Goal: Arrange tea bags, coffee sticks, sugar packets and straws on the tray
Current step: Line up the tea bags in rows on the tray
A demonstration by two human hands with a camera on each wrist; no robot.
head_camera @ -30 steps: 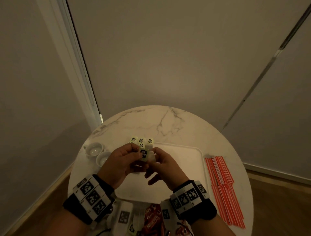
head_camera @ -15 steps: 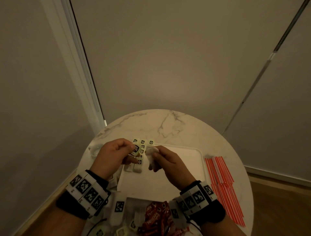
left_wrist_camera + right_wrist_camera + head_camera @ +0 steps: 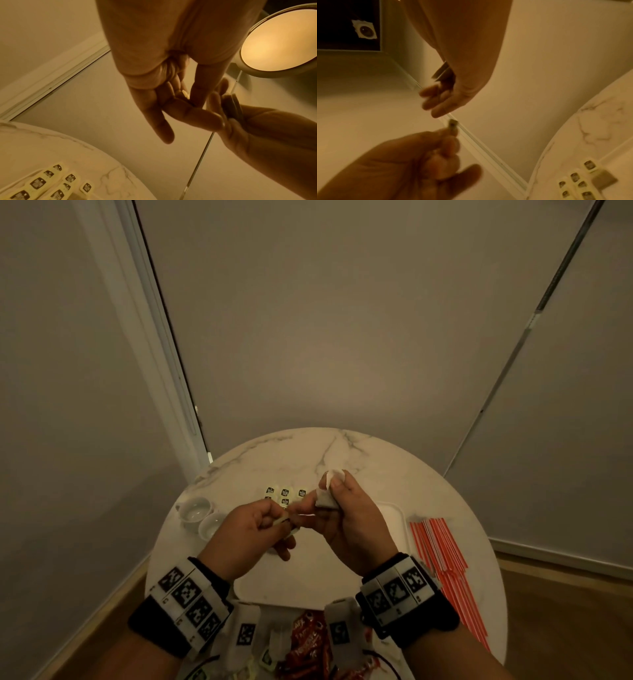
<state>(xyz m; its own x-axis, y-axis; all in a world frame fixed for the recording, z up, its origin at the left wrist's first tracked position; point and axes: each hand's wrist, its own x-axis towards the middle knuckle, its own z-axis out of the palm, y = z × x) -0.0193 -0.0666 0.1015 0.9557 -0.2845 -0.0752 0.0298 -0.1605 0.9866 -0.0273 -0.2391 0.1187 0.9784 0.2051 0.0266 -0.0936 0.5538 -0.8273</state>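
Observation:
Both hands hover over the white tray (image 3: pixel 390 517) on the round marble table. My right hand (image 3: pixel 329 491) grips a small bunch of white tea bags (image 3: pixel 331 479), which show as a dark stack of tea bags (image 3: pixel 231 106) in the left wrist view. My left hand (image 3: pixel 279 521) pinches a tea bag tag (image 3: pixel 285 520) a short way left of it; the same tag (image 3: pixel 453 125) shows in the right wrist view. More tea bags with yellow tags (image 3: pixel 285 493) lie in rows at the tray's far left corner. Red straws (image 3: pixel 442 559) lie right of the tray, red coffee sticks (image 3: pixel 308 642) at the near edge.
Two small white cups (image 3: pixel 193 508) stand left of the tray. White packets (image 3: pixel 245 633) lie beside the coffee sticks near my wrists. Walls close in behind the table, and a round lamp (image 3: pixel 278 40) glows overhead.
The hands have drawn apart: the right hand rose and moved far-right with the tea bags, while the left hand drew back toward me with the tag.

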